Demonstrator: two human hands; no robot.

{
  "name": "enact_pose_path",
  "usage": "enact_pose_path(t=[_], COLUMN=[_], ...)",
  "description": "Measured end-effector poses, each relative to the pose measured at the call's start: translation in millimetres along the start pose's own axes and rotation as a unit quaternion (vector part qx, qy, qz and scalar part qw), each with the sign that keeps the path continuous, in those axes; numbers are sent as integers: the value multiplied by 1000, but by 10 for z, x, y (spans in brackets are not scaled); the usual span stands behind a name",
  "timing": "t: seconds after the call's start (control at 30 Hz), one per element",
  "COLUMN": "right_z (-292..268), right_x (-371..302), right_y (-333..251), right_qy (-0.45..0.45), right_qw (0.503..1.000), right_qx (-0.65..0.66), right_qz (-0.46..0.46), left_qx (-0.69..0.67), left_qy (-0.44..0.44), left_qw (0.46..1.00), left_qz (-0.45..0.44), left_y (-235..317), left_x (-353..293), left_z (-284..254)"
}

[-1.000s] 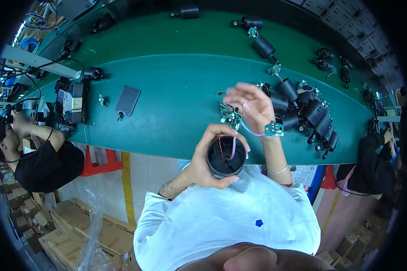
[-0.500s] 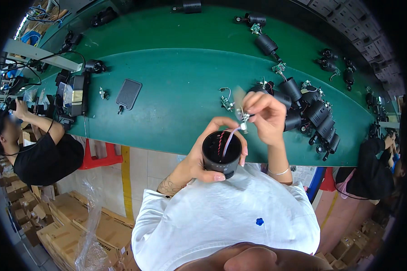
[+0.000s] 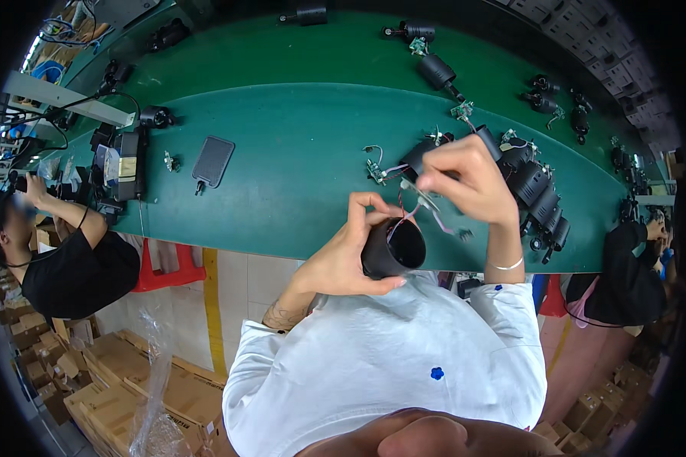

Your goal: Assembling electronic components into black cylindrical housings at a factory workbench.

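My left hand [image 3: 339,257] is wrapped around a black cylindrical housing [image 3: 381,257], its open mouth tilted up and to the right. Above and right of it, my right hand [image 3: 472,181] pinches a small circuit board [image 3: 427,198], slightly blurred. Thin red and whitish wires [image 3: 402,209] run between the board and the housing. A pale wire with a small dark end piece [image 3: 466,235] dangles below my right fingers. Just beyond, another green circuit board [image 3: 375,171] lies on the table with its wires leading toward a black housing [image 3: 419,158] partly behind my right hand.
Several black housings with boards [image 3: 537,186] are heaped on the green table [image 3: 282,152] at right. A dark flat pad [image 3: 213,161] and a small board [image 3: 171,161] lie left. More housings [image 3: 437,72] sit farther back. A co-worker [image 3: 76,244] works at far left.
My right hand has moved up and right with the board, and a loose wire end now hangs below. The housing in my left hand has shifted slightly right and tipped over.
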State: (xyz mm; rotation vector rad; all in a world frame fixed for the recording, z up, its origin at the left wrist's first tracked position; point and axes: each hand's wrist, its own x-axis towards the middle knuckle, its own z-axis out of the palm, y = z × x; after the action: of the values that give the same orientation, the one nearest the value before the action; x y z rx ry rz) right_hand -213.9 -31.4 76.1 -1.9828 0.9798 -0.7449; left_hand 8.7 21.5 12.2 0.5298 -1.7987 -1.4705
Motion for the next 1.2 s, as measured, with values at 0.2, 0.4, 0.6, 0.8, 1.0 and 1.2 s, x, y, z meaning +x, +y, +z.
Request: enact_pose_path(t=[0.2, 0.4, 0.6, 0.8, 1.0, 1.2], right_z=[398, 1152, 1184, 900, 689, 701], right_x=[155, 90, -137, -80, -40, -48], right_y=[337, 341, 405, 253, -73, -205], right_qy=[-115, 43, 32, 214, 290, 264], right_qw=[930, 791, 577, 781, 925, 943], right_qx=[306, 602, 802, 583, 202, 106], right_qz=[170, 101, 151, 71, -137, -175], left_qx=[-125, -227, -287, -137, 18, 157], left_qy=[9, 60, 137, 141, 224, 269], left_qw=[989, 970, 945, 980, 970, 950], left_qz=[83, 68, 69, -24, -88, -19], left_y=[16, 73, 46, 82, 156, 139], left_x=[36, 14, -26, -83, -39, -6], left_z=[79, 129, 111, 29, -18, 26])
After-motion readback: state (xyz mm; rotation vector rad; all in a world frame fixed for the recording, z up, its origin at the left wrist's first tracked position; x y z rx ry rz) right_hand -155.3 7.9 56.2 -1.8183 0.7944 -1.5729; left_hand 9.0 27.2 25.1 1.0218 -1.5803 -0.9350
